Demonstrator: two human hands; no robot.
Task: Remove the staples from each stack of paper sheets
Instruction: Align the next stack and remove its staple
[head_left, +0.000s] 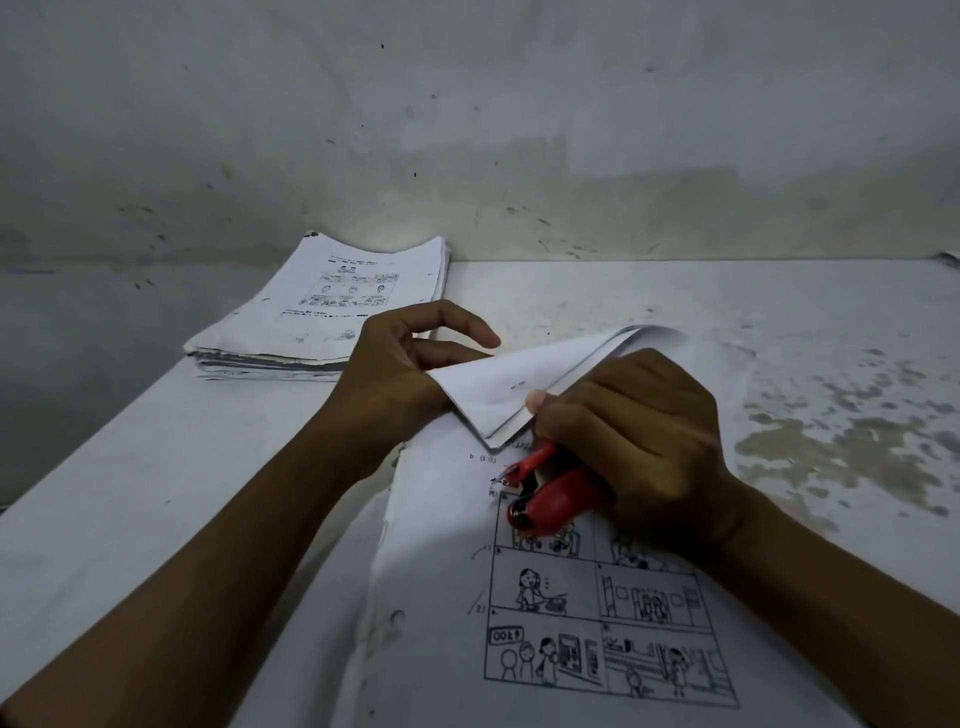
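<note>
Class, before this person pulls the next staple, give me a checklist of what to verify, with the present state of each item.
1. Red staple remover in hand: ok, the right hand grips it.
2. Folded-back corner of the white paper sheets kept up: ok, the left hand holds it and the right thumb presses its edge.
3. Staple exposed: ok, a small dark mark shows on the folded corner, seemingly the staple.
4. Remover tip at the staple: not ok, it points below the fold.
5. Printed worksheet with cartoon panels lying flat: ok.
6. Far stack of printed papers out of the way: ok.
</note>
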